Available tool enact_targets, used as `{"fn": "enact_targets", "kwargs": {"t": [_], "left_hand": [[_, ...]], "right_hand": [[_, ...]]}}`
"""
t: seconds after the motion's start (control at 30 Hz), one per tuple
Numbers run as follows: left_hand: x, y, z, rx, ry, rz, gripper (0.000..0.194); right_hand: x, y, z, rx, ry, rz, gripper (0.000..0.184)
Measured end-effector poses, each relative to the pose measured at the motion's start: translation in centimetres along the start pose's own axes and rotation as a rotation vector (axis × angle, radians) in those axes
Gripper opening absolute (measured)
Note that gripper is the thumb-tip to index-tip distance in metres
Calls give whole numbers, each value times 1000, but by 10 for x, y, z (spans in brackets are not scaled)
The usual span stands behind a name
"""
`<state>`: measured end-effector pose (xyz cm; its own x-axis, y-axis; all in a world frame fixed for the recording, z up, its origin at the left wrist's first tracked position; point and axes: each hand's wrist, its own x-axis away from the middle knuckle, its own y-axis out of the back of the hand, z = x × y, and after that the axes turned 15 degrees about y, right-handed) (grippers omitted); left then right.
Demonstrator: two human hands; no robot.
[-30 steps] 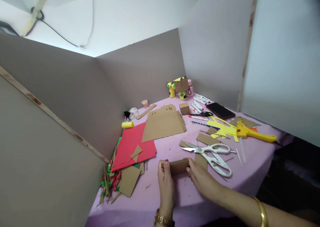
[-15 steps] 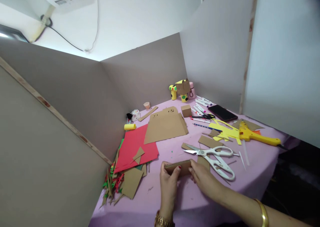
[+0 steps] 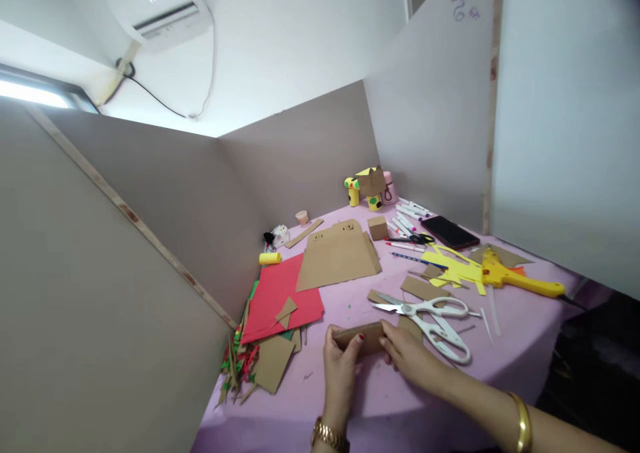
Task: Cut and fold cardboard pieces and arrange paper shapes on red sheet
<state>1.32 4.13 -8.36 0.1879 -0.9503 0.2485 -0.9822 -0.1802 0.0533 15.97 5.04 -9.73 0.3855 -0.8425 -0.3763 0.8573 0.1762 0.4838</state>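
Between both hands, above the table's near edge, is a small brown cardboard piece (image 3: 369, 339). My left hand (image 3: 342, 360) grips its left end, the thumb pressed on the near face. At the other end, my right hand (image 3: 404, 352) pinches the cardboard with its fingers. White-handled scissors (image 3: 425, 313) lie with blades apart just beyond my right hand. Cardboard scraps (image 3: 421, 288) lie around and under them. Farther back, a larger flat cardboard sheet (image 3: 340, 260) rests partly on red paper sheets (image 3: 280, 286).
A yellow glue gun (image 3: 520, 280) lies at right beside yellow paper cutouts (image 3: 453, 271). Behind are a phone (image 3: 450, 232), markers (image 3: 403, 223), a small cardboard box (image 3: 377, 228) and a yellow mushroom-like craft (image 3: 353, 192). Scraps (image 3: 240, 366) pile up at left. Grey partitions (image 3: 300, 146) enclose the table.
The camera view has tilted, so the whole scene sits slightly lower and farther right. Both hands keep hold of the cardboard piece in almost the same pose.
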Motion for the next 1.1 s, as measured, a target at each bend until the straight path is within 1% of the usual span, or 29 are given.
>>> {"fn": "enact_targets", "kwargs": {"t": [0.1,0.2,0.23,0.33,0.43,0.5,0.53,0.57,0.63,0.67,0.7,0.73,0.8,0.83,0.87,0.9,0.97,1.03,1.1], "left_hand": [[0,0,-2,21,-5,12,33],[3,-1,-10,56,-19,39,36],[6,-2,-13,60,-17,53,37],[18,-6,-25,51,-4,90,36],[31,-10,-36,38,3,100,34],[36,-11,-41,27,-5,96,34],[37,-10,-43,34,-26,87,36],[37,-10,-44,55,-55,72,41],[38,-8,-44,151,-103,18,60],[40,-7,-42,219,-97,-3,69],[43,-8,-40,289,-65,-3,73],[47,-9,-37,351,-15,22,73],[59,-15,-31,454,75,125,65],[66,-20,-29,495,93,173,61],[73,-24,-28,531,102,195,57],[79,-29,-27,559,105,192,54],[88,-35,-29,592,112,150,49],[93,-38,-32,601,121,128,47],[96,-38,-34,600,130,139,46]], "right_hand": [[-1,9,10,19,17,-6,11],[-2,23,22,49,62,-61,23],[-2,27,25,50,77,-73,23],[-1,36,30,12,107,-69,6],[3,40,32,-50,112,-69,13],[8,42,34,-166,101,-99,15],[10,43,36,-263,96,-121,15],[12,45,37,-381,93,-143,16],[14,48,43,-611,89,-185,18],[16,50,46,-697,78,-211,21],[17,52,49,-753,54,-242,25],[18,52,52,-781,22,-278,28],[20,52,57,-804,-41,-340,33],[22,50,60,-815,-61,-361,35],[24,48,62,-826,-70,-372,36],[27,47,64,-830,-68,-378,37],[32,43,68,-817,-55,-387,34],[37,41,70,-792,-42,-391,31],[41,42,72,-775,-36,-391,29]]}}
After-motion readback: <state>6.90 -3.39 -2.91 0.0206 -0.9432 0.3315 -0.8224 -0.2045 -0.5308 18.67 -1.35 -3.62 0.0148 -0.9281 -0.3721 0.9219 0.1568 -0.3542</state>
